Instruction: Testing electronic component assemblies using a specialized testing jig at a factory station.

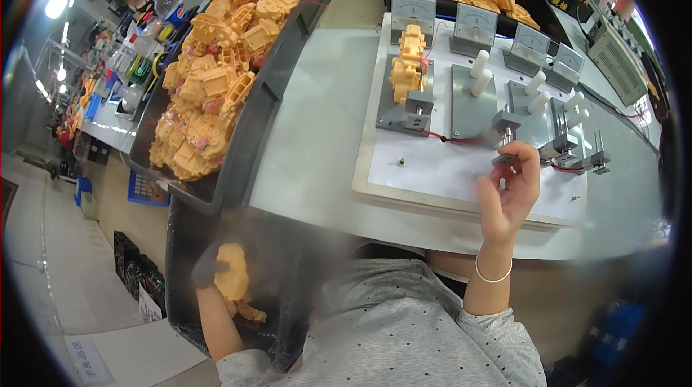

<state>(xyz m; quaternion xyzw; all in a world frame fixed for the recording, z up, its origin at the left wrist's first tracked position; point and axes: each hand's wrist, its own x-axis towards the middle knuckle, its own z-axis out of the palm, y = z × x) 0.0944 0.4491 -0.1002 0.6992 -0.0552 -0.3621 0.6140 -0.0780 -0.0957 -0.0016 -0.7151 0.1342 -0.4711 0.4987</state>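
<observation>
My left hand (209, 266), in a dark glove, grips a yellow-orange plastic part (232, 271) above the dark bin by my lap. My bare right hand (513, 188), a band on its wrist, has thumb and fingers closed on the small metal slide block (507, 160) of the second test fixture (472, 109). White pegs (481, 73) stand on that fixture, with no yellow part on it. To its left another yellow plastic assembly (408, 62) sits on the first fixture, against its metal clamp block (418, 109). Red wires run between the blocks.
Several analog meters (472, 26) line the back of the white board (382, 188). A dark tray (241, 178) heaped with yellow parts stands at left; another (461, 5) is behind the meters. A dark bin (180, 300) sits low at left. A grey instrument (616, 59) stands far right.
</observation>
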